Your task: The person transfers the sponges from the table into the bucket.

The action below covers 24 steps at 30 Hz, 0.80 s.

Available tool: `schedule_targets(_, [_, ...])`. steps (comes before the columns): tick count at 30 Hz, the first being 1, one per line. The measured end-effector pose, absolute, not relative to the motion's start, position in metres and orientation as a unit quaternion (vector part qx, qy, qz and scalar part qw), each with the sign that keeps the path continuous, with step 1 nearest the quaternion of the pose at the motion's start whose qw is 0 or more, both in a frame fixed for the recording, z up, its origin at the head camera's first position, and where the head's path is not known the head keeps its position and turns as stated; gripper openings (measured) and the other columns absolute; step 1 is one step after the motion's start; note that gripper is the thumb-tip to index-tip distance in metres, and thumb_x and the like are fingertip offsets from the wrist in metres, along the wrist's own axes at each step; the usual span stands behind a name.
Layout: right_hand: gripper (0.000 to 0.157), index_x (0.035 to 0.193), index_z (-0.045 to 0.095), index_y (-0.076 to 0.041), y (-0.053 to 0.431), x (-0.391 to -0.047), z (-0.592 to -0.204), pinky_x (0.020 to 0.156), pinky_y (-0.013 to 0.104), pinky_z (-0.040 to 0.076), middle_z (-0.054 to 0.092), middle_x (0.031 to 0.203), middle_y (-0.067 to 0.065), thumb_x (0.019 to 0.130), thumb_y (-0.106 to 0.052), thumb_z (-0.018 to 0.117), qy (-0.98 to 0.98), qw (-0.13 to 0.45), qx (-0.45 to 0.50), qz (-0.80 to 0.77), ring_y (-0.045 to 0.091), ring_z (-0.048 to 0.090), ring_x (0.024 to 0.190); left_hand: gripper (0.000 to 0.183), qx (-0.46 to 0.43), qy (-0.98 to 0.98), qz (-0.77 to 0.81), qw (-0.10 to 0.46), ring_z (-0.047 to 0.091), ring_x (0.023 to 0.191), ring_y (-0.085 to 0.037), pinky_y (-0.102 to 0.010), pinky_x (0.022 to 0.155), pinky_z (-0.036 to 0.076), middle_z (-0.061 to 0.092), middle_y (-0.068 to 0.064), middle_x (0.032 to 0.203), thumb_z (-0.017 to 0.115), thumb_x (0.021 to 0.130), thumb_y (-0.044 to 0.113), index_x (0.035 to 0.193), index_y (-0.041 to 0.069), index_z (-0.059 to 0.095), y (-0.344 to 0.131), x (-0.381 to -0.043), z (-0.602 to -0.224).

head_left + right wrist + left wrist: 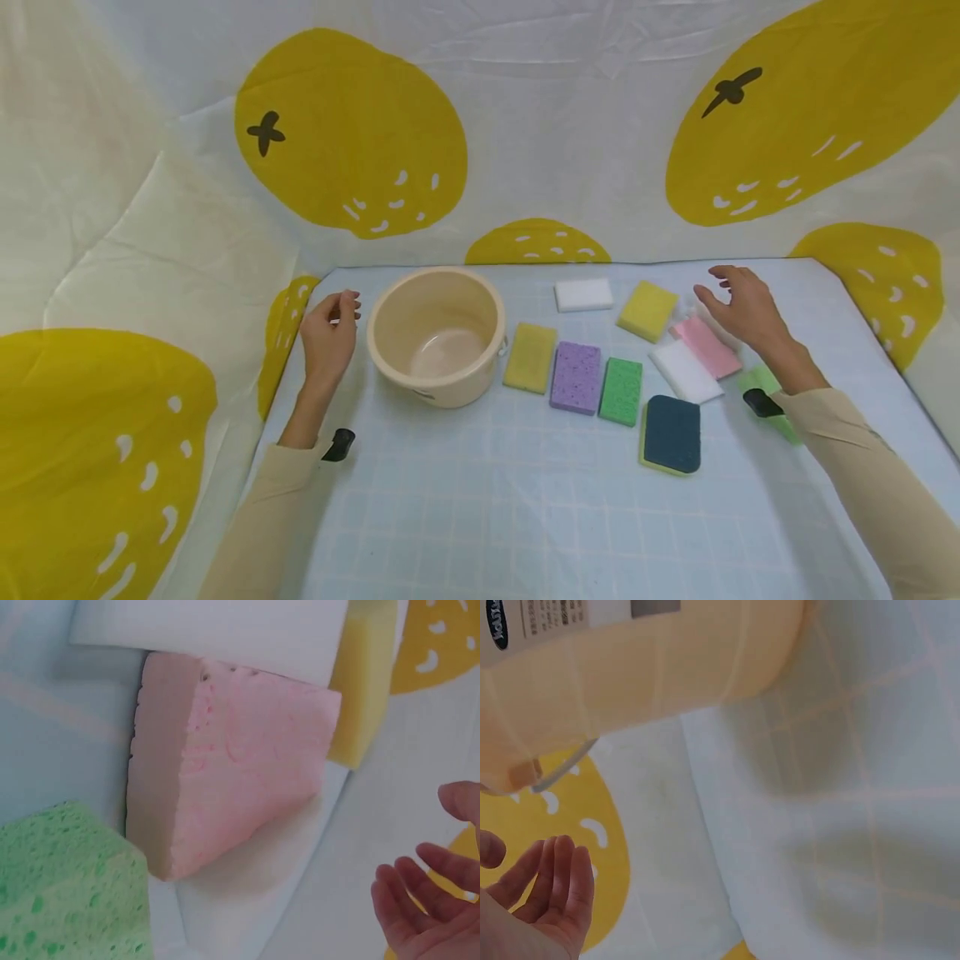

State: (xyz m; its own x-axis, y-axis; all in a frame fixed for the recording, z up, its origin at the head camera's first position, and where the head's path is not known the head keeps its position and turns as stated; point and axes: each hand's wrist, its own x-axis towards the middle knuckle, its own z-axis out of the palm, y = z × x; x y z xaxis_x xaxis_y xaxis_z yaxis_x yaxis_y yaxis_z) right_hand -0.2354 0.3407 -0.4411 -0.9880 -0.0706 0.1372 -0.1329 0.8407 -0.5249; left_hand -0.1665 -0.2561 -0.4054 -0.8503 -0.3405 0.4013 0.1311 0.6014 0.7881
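My left hand (330, 337) hovers just left of a beige bucket (435, 392), its fingers loosely bent and holding nothing. The left wrist view shows the bucket's labelled side (630, 682) above the relaxed fingers. Over the right end of the table, my right hand (746, 312) hangs with thumb and fingers apart and nothing between them. Closest to it lies a pink sponge (712, 348), overlapping a white sponge (685, 372). A light green sponge (787, 427) is partly hidden under the right wrist. In the right wrist view, the pink sponge (247, 765) stands out beside the fingers.
Between bucket and right hand lie a yellow sponge (530, 358), a purple one (576, 377), a green one (621, 392) and a dark scouring sponge (672, 433). Farther back are another white sponge (583, 295) and another yellow sponge (648, 310). Lemon-patterned cloth (562, 125) walls the table.
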Motion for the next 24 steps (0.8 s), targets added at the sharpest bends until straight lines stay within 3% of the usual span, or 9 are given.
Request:
schedule_targets(6, [0.055,0.141,0.047,0.012,0.332,-0.240,-0.442,0.100,0.070,0.041,0.046,0.138,0.036,0.105,-0.028,0.059,-0.953,0.037,0.070,0.293,0.053,0.045,0.119,0.033,0.078,-0.832,-0.491,0.246,0.067,0.076,-0.020,-0.010,0.061,0.052,0.073,-0.022,0.097,0.060,0.105,0.025,0.110,-0.003,0.075,-0.248,-0.162,-0.399])
schedule_targets(13, [0.056,0.140,0.046,0.014,0.325,-0.244,-0.444,0.098,0.070,0.043,0.044,0.138,0.037,0.104,-0.026,0.061,-0.952,0.011,0.094,0.290,0.054,0.046,0.120,0.036,0.124,-0.818,-0.530,0.188,0.064,0.071,-0.004,-0.012,0.061,0.054,0.072,-0.019,0.103,0.063,0.104,0.031,0.117,-0.001,0.075,-0.240,-0.158,-0.394])
schedule_targets(20, [0.061,0.141,0.043,0.017,0.317,-0.247,-0.443,0.098,0.069,0.042,0.043,0.138,0.039,0.104,-0.027,0.062,-0.952,-0.026,0.121,0.281,0.054,0.045,0.120,0.036,0.148,-0.794,-0.574,0.137,0.062,0.078,-0.009,-0.015,0.068,0.055,0.072,0.000,0.097,0.066,0.102,0.032,0.121,0.003,0.075,-0.238,-0.153,-0.394])
schedule_targets(24, [0.067,0.142,0.041,0.018,0.314,-0.250,-0.445,0.100,0.069,0.041,0.043,0.138,0.041,0.104,-0.033,0.061,-0.955,-0.056,0.125,0.264,0.054,0.044,0.122,0.037,0.149,-0.780,-0.597,0.113,0.065,0.086,-0.010,-0.015,0.073,0.056,0.074,-0.004,0.108,0.067,0.102,0.030,0.125,0.003,0.073,-0.237,-0.149,-0.392])
